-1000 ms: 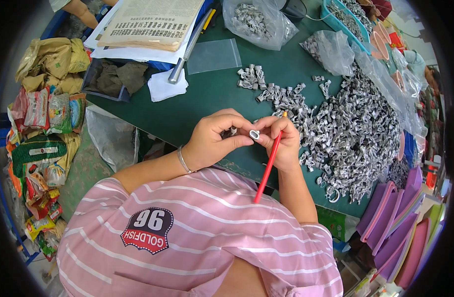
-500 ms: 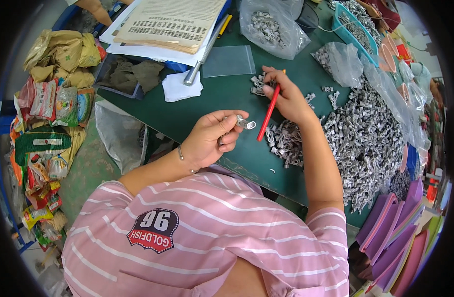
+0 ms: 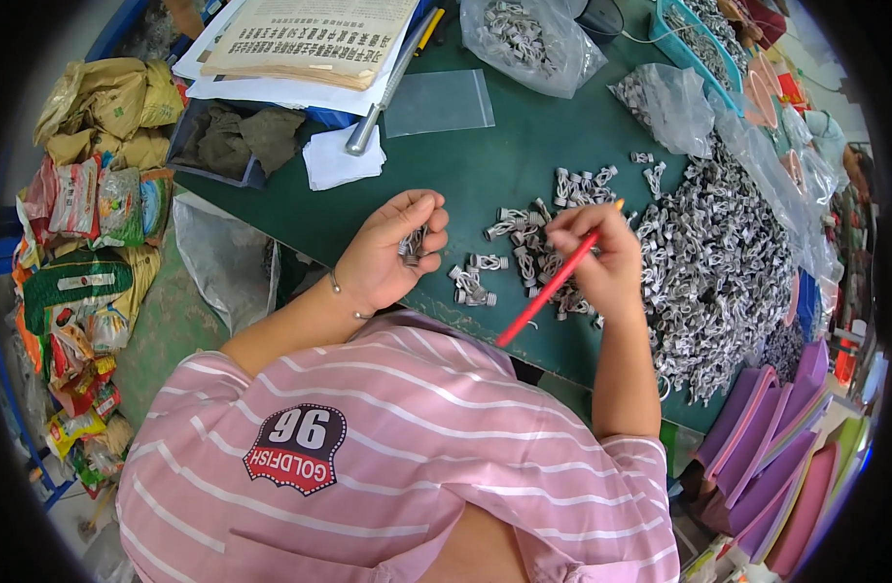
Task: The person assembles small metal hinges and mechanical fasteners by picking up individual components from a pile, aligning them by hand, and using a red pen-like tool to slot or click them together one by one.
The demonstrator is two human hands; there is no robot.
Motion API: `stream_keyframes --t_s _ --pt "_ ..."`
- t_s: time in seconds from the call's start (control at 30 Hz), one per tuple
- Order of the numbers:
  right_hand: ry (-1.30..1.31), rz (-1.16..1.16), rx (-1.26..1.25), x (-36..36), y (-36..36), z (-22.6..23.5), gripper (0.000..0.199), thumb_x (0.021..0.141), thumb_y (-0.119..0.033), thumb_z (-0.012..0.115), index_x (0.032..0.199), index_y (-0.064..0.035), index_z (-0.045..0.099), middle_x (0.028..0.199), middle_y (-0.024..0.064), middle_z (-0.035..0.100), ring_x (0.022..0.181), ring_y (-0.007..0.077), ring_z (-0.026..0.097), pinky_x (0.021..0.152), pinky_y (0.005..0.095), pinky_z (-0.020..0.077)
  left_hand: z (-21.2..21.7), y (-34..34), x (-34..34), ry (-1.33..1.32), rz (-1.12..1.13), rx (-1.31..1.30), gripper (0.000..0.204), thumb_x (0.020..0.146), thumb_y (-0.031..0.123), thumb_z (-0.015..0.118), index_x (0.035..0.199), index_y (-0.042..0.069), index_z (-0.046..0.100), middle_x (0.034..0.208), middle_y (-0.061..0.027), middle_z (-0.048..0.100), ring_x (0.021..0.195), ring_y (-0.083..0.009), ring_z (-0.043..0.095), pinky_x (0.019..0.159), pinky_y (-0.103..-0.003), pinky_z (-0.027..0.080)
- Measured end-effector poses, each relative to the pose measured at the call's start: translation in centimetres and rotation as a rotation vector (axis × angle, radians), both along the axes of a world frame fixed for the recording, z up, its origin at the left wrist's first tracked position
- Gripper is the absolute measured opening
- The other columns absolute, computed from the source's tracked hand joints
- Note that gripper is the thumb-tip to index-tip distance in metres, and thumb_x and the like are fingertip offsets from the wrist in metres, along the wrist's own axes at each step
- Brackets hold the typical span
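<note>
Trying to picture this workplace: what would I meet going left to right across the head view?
Green sack, dark cloth, left hand with small grey parts, right hand holding red pen, big grey heap.

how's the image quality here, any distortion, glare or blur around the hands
Head view: fisheye bending toward the rim, with black corners; head view: pale glare on the clear plastic bag at the top; head view: right hand and red pen-like tool seem slightly soft; head view: grey pieces in the left hand too small and shaded to tell apart.

Metallic parts [image 3: 713, 282], glossy pen [image 3: 548, 288]
</note>
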State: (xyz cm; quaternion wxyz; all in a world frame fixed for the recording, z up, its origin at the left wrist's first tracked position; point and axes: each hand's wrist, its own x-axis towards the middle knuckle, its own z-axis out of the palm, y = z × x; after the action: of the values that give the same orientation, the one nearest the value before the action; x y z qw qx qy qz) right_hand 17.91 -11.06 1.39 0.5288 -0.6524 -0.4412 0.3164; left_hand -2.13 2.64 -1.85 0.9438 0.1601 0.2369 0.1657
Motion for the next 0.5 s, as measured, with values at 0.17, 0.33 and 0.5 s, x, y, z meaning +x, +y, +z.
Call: stream_keyframes --t_s 0.17,0.33,0.5 --pt "-0.704 0.11 0.123 -1.7 1.8 -1.4 0.024 0.057 0.007 0.062 0.071 -0.0049 0.047 0.074 0.0094 0.057 0.071 0.0302 0.051 0.063 0.0373 0.0411 0.0 -0.3 0.4 0.019 -0.066 0.137 0.01 0.088 0.017 0.05 0.092 0.007 0.05 0.069 -0.0008 0.046 0.052 -0.0076 0.04 0.041 -0.018 0.029" --pt "-0.785 0.046 0.074 -2.0 2.4 -1.7 0.023 0.057 0.003 0.066 0.067 -0.0056 0.047 0.067 0.0092 0.052 0.063 0.0288 0.048 0.06 0.0383 0.0393 1.5 -1.2 1.1 0.307 -0.119 0.377 0.016 0.082 0.01 0.06 0.093 0.003 0.052 0.059 -0.0012 0.048 0.043 -0.0043 0.04 0.036 -0.018 0.028" --pt "-0.431 -0.049 0.235 -3.3 1.7 -1.4 0.027 0.063 0.005 0.068 0.069 -0.0043 0.043 0.069 0.0093 0.054 0.06 0.0243 0.052 0.053 0.0314 0.0426 2.0 -1.8 1.3 0.389 -0.218 0.59 0.026 0.08 0.008 0.062 0.103 -0.001 0.053 0.064 -0.0027 0.052 0.046 -0.0032 0.042 0.038 -0.017 0.03"
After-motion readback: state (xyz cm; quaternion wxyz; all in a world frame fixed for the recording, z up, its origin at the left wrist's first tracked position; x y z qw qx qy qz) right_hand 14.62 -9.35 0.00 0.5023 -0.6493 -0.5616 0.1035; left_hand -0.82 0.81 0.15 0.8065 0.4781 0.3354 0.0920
